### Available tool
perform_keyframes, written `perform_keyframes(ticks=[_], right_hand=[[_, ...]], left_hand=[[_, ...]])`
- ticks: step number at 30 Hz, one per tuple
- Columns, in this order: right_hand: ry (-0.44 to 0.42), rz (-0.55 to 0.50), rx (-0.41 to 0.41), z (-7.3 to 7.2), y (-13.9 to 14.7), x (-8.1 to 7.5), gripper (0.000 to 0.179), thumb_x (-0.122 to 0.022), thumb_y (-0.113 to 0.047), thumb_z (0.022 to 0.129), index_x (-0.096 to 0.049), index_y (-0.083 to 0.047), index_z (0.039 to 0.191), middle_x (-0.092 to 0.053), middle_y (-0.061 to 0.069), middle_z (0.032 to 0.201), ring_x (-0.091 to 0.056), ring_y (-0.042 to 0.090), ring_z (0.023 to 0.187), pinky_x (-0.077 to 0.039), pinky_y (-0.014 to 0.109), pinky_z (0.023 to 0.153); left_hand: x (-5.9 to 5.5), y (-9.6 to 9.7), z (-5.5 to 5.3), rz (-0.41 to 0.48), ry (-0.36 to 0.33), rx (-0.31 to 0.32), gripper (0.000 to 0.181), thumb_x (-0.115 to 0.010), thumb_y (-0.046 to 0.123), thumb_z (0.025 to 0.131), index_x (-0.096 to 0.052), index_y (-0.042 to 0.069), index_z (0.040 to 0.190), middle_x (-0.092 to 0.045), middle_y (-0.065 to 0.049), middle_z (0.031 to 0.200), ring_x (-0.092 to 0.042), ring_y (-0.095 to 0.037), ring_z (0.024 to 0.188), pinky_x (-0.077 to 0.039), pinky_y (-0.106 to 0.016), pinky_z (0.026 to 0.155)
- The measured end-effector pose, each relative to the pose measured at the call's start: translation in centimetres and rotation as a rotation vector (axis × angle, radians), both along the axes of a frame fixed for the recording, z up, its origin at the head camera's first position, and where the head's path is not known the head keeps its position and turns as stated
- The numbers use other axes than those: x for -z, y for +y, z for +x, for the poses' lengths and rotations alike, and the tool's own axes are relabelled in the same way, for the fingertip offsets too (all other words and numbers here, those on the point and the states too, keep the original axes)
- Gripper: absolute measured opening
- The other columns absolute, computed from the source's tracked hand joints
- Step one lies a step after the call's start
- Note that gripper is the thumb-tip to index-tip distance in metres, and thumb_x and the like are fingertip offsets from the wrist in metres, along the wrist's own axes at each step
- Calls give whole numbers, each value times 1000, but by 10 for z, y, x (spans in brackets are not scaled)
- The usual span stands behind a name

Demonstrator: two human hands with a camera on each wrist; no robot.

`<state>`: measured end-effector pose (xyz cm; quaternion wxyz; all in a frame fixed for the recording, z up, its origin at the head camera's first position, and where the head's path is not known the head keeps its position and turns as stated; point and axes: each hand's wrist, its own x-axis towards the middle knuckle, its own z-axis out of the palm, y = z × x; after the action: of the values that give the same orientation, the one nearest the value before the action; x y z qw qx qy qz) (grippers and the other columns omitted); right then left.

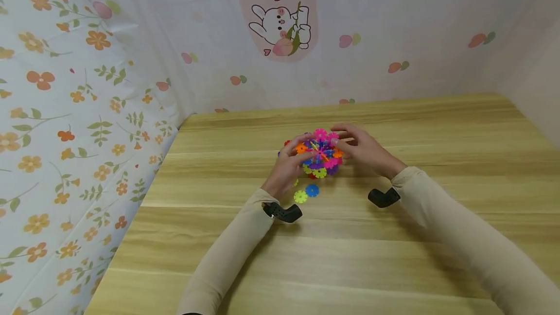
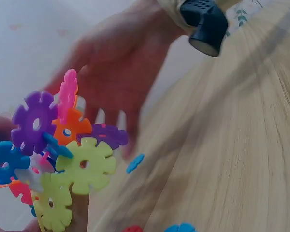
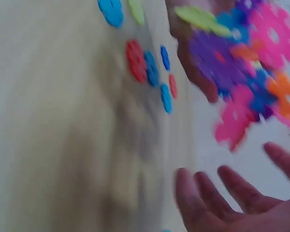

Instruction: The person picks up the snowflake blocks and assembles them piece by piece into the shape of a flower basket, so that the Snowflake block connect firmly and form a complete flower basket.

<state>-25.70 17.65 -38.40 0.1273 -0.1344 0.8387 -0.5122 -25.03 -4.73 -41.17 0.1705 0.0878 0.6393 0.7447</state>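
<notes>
Multicolour plastic — a ball-like cluster point(image 1: 328, 152) of notched flower discs, held up in the left hand point(image 1: 285, 166) over the far half of the wooden table point(image 1: 372, 256). Left hand: grasping the cluster, thumb on the near face, fingers round its left side. Right hand point(image 1: 365, 149): released, fingers spread just beside the cluster; the right wrist view shows a gap, nothing held. Loose on the table: a lime disc point(image 1: 300, 196) next to a blue disc point(image 1: 312, 190), plus a red disc point(image 3: 136, 61) best seen from the right wrist.

Handling, as a judgement: hold by the inner discs, lightly — outer ones would probably pop off if squeezed. Best have the right hand support the free side before any turn or regrip. For a joint, line notch to notch and press straight; twisting would likely loosen the neighbours.
</notes>
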Motion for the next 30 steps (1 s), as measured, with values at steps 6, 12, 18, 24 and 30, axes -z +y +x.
perform_keyframes(ticks=[6,12,18,24,30], right_hand=[[-30,-118,-56,10,-1,12,61,-57,-29,103,-30,-31,157,-34,9,159,-44,37,140,-48,53,108],[-78,-151,-52,14,9,15,60,-60,-19,101,-35,-28,154,-41,13,151,-50,38,133,-58,44,95],[-109,-165,-44,15,27,17,62,-60,-15,100,-33,-24,155,-40,16,152,-57,39,126,-60,42,90],[-121,-183,-56,17,40,21,62,-59,-18,101,-31,-22,156,-39,17,153,-60,34,123,-60,38,90],[-87,-123,-42,19,54,22,62,-59,-21,101,-31,-23,156,-38,16,155,-53,38,131,-58,37,96]], left_hand=[[2,7,0,-1,20,110,51,-61,13,99,-49,33,145,-27,7,159,-48,-24,134,-43,-41,110],[5,12,-2,-38,50,183,65,-66,5,95,-44,36,148,-32,2,158,-59,-27,125,-52,-42,105],[7,19,-3,-106,52,261,74,-69,9,94,-37,45,151,-25,7,163,-66,-21,104,-57,-35,93],[8,25,-4,-122,79,314,88,-71,3,90,-27,39,157,-24,4,165,-63,-20,101,-56,-27,81],[7,38,-8,-196,122,319,95,-77,2,85,-27,36,158,-34,3,161,-63,-26,121,-56,-35,97]])
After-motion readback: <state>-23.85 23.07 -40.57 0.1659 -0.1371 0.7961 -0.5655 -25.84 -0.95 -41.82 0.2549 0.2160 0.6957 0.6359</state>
